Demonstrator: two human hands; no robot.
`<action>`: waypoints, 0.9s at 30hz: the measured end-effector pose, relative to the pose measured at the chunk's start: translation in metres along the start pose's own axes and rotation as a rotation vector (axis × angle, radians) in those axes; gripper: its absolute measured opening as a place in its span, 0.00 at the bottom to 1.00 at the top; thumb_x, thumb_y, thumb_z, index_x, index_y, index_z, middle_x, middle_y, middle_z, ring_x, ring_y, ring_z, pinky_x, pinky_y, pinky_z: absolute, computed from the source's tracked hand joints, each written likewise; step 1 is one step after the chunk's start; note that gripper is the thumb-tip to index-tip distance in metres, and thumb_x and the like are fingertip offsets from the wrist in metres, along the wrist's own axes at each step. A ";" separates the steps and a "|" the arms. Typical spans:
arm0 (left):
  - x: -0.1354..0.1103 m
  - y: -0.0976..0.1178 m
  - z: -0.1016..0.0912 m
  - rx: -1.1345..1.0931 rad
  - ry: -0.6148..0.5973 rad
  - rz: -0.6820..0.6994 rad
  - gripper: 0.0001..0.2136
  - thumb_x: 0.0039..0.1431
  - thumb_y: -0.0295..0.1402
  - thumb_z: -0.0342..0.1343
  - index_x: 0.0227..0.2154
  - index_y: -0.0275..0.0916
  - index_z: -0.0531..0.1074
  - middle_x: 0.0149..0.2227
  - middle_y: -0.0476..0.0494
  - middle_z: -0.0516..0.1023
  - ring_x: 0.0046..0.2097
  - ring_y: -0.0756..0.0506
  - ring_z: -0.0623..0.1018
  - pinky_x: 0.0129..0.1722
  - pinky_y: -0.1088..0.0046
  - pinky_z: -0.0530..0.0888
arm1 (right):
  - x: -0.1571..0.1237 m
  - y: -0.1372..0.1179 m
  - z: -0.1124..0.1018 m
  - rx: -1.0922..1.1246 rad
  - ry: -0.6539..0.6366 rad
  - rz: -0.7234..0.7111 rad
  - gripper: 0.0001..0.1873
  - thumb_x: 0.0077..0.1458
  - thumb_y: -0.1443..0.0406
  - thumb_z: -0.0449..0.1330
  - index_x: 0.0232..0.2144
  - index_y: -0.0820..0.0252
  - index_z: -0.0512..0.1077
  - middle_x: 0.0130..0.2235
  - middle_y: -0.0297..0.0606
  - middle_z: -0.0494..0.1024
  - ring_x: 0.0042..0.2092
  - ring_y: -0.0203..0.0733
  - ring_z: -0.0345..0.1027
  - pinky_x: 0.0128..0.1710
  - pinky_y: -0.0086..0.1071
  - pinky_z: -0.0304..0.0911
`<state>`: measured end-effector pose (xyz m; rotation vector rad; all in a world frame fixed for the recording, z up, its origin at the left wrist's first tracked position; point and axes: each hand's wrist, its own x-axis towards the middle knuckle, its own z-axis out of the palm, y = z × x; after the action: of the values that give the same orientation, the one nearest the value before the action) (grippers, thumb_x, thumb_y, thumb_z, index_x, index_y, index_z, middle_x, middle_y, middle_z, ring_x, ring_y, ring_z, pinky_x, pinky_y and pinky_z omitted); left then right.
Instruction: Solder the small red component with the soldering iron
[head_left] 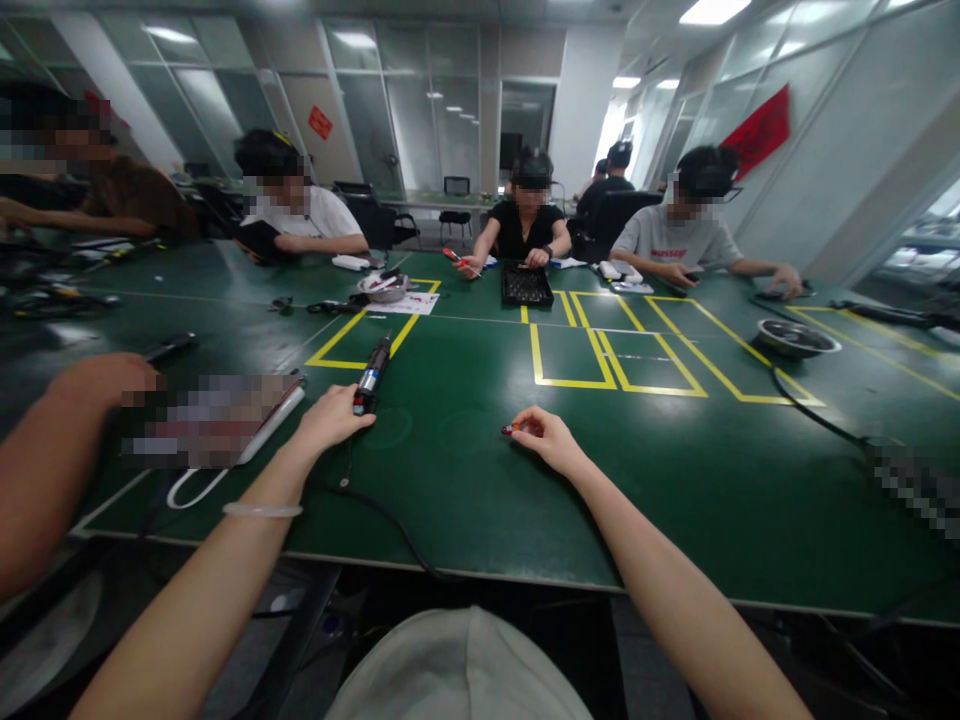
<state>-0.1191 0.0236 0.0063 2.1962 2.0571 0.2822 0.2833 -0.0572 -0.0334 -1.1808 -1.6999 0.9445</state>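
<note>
My left hand (330, 418) rests on the green table (465, 500) with its fingers curled round the near end of a black corded electric screwdriver (373, 372), which lies pointing away from me. Its black cable (390, 520) trails back over the table's front edge. My right hand (546, 436) pinches a small red and dark part (511, 429) between thumb and fingers, low on the table. A pale bangle (262, 510) circles my left wrist.
Yellow tape boxes (600, 355) mark the table's middle. A black tray (526, 286), two metal bowls (795, 337) and a white cable (240, 450) lie about. Several people sit at the far side; another person's arm (52, 450) reaches in at left.
</note>
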 end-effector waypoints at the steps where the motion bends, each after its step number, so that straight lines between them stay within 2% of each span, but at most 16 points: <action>1: -0.003 0.009 0.000 0.048 -0.019 0.007 0.28 0.48 0.48 0.57 0.49 0.35 0.68 0.50 0.32 0.71 0.48 0.36 0.75 0.47 0.61 0.72 | 0.000 0.000 0.000 -0.021 0.006 0.001 0.13 0.50 0.59 0.63 0.35 0.61 0.72 0.27 0.32 0.72 0.27 0.35 0.62 0.29 0.29 0.58; 4: -0.013 0.040 0.002 0.106 -0.059 0.020 0.27 0.50 0.47 0.54 0.51 0.38 0.66 0.52 0.34 0.68 0.49 0.36 0.74 0.46 0.62 0.72 | 0.000 -0.001 0.000 -0.040 0.014 0.000 0.13 0.50 0.58 0.63 0.35 0.61 0.72 0.26 0.31 0.71 0.27 0.34 0.61 0.28 0.29 0.57; 8: -0.027 0.088 0.008 0.106 -0.025 0.088 0.27 0.50 0.44 0.53 0.53 0.39 0.64 0.55 0.35 0.64 0.52 0.36 0.72 0.46 0.62 0.72 | 0.000 -0.001 0.000 -0.034 0.028 -0.006 0.12 0.50 0.59 0.62 0.34 0.60 0.71 0.26 0.31 0.71 0.26 0.34 0.60 0.27 0.28 0.56; 17: -0.048 0.181 0.027 -0.031 -0.045 0.269 0.24 0.51 0.41 0.56 0.51 0.41 0.63 0.52 0.37 0.64 0.47 0.40 0.74 0.40 0.66 0.73 | 0.000 -0.001 0.000 -0.086 0.066 -0.023 0.12 0.50 0.60 0.62 0.35 0.60 0.71 0.29 0.33 0.73 0.28 0.35 0.62 0.30 0.30 0.58; 22: -0.064 0.210 0.035 -0.045 -0.039 0.358 0.24 0.51 0.41 0.55 0.51 0.43 0.62 0.51 0.37 0.65 0.49 0.37 0.72 0.39 0.64 0.73 | 0.000 -0.003 -0.002 -0.089 0.076 -0.045 0.11 0.50 0.60 0.63 0.34 0.60 0.71 0.30 0.34 0.74 0.29 0.36 0.64 0.32 0.31 0.60; 27: -0.071 0.216 0.040 -0.045 -0.015 0.399 0.26 0.53 0.42 0.54 0.55 0.43 0.59 0.50 0.37 0.66 0.49 0.37 0.72 0.40 0.63 0.72 | -0.001 -0.005 0.002 -0.104 0.060 -0.062 0.09 0.49 0.62 0.62 0.33 0.59 0.70 0.29 0.32 0.72 0.29 0.36 0.63 0.32 0.31 0.60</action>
<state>0.0957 -0.0608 0.0089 2.5550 1.5715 0.3424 0.2802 -0.0592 -0.0299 -1.2055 -1.7445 0.7834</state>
